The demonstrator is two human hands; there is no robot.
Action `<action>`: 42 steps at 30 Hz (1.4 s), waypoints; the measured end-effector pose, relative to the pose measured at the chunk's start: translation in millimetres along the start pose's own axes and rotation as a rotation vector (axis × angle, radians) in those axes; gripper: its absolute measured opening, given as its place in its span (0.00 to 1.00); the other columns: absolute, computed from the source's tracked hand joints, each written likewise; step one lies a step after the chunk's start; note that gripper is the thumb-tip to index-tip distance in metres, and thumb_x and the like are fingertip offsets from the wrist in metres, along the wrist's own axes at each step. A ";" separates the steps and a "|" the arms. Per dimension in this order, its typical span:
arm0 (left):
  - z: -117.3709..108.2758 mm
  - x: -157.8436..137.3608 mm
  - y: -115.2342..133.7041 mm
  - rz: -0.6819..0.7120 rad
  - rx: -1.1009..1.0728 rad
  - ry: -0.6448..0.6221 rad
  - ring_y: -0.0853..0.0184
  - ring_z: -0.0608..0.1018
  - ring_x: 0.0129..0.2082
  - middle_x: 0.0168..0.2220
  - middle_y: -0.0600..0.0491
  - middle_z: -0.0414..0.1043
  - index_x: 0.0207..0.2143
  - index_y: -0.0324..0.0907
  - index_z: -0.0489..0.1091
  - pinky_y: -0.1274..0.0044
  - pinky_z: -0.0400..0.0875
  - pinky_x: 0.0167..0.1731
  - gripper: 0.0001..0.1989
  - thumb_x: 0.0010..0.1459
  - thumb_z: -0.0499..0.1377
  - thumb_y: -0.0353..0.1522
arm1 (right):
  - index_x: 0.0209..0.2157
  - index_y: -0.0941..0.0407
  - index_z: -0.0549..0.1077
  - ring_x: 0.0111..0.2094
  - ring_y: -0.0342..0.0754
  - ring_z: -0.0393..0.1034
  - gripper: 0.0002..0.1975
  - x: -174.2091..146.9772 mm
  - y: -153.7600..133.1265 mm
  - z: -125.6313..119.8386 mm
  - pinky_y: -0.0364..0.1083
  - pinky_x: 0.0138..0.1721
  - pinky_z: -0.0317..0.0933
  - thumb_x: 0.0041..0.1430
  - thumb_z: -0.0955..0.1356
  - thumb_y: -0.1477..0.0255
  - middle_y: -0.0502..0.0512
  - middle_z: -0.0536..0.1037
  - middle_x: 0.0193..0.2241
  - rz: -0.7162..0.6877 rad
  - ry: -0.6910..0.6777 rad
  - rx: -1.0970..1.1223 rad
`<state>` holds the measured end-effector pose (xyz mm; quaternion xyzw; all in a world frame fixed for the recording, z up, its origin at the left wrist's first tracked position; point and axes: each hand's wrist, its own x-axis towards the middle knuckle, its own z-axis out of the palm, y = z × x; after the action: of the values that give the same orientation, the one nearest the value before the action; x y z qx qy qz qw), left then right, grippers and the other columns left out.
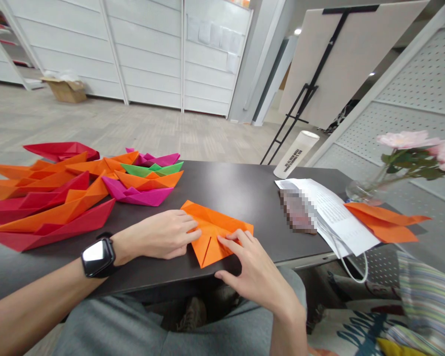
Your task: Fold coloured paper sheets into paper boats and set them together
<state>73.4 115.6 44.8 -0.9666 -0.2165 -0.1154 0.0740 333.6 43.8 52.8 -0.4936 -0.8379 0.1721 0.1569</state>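
Note:
A partly folded sheet of orange paper (217,222) lies near the front edge of the dark table, with a slit-like gap between two folded flaps. My left hand (161,235), a black watch on its wrist, has its fingers curled together at the paper's left side; its fingertips are partly hidden. Over the right side rests my right hand (254,267), fingers stretched out and touching the paper, thumb apart near the table edge. To the left sit several folded paper boats, among them a magenta boat (139,192), a green boat (152,169) and a red boat (59,225).
On the dark table (222,183), a white bottle (296,154) stands at the back right. Printed sheets (319,207) lie at right under a blurred-out object (298,211) and a white cable (363,269). Beyond are more orange paper (385,222) and a vase of pink flowers (404,141).

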 end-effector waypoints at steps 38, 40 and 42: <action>19.1 -0.5 -19.9 -0.950 -0.795 0.261 0.55 0.78 0.45 0.37 0.52 0.78 0.42 0.44 0.66 0.66 0.71 0.44 0.18 0.48 0.65 0.36 | 0.47 0.56 0.74 0.31 0.47 0.69 0.14 66.6 65.3 13.8 0.46 0.36 0.64 0.62 0.65 0.68 0.49 0.73 0.28 0.123 0.233 0.316; 18.9 0.9 -18.1 -0.939 -0.733 0.255 0.58 0.79 0.39 0.36 0.52 0.77 0.42 0.44 0.65 0.68 0.73 0.39 0.18 0.49 0.65 0.36 | 0.47 0.55 0.75 0.35 0.48 0.71 0.14 66.0 67.0 16.5 0.47 0.40 0.67 0.62 0.66 0.68 0.53 0.75 0.35 0.127 0.277 0.265; 19.2 2.3 -16.1 -0.920 -0.683 0.249 0.61 0.79 0.33 0.34 0.54 0.76 0.42 0.44 0.65 0.71 0.73 0.33 0.18 0.50 0.65 0.35 | 0.48 0.54 0.75 0.43 0.50 0.72 0.14 62.8 64.7 15.8 0.50 0.47 0.67 0.61 0.67 0.70 0.56 0.75 0.42 0.099 0.331 0.208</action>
<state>72.1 134.7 28.4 -0.7216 -0.5541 -0.3114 -0.2744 347.7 126.3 15.8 -0.5369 -0.7531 0.1817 0.3339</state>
